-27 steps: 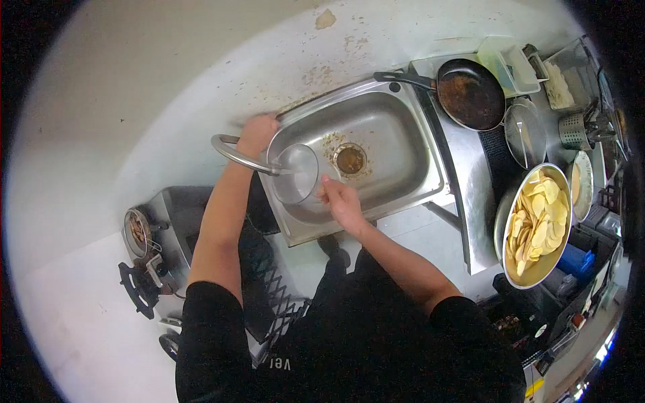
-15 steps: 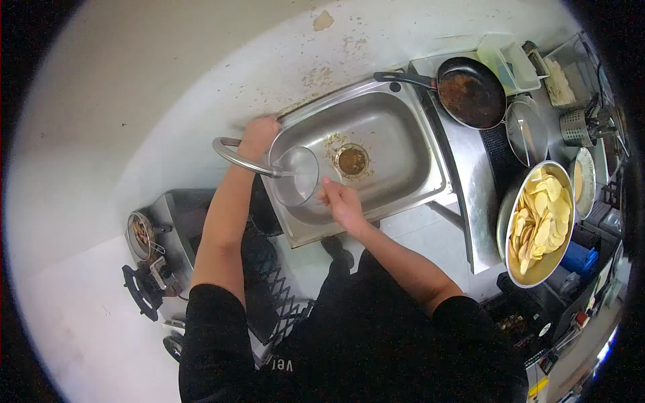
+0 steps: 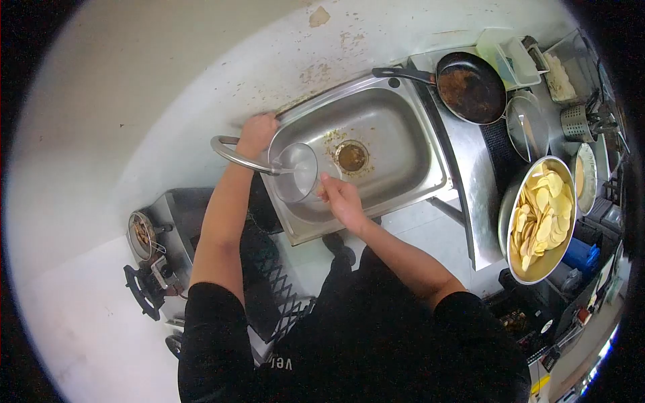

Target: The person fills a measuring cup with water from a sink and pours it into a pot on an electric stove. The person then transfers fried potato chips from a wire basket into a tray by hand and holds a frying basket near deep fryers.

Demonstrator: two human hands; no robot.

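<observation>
My right hand (image 3: pixel 342 200) is closed round the handle of a clear jug (image 3: pixel 299 191), which is over the left part of the steel sink (image 3: pixel 396 127). The curved metal tap (image 3: pixel 245 160) has its spout end over the jug's mouth, and water shows inside. My left hand (image 3: pixel 258 133) is at the sink's back left corner, beside the tap's base. Its fingers are curled, and what they grip is hidden. Brown and yellowish scraps lie in and around the sink drain (image 3: pixel 352 156).
Right of the sink, a black frying pan (image 3: pixel 471 87) rests on the steel counter with its handle over the sink's corner. Nearer me is a large bowl of sliced potatoes (image 3: pixel 544 208). A strainer (image 3: pixel 527 127) and plastic containers (image 3: pixel 517 62) stand behind. A gas burner (image 3: pixel 144 289) is at the left.
Both hands and the jug keep nearly the same place under the tap. The view has shifted slightly.
</observation>
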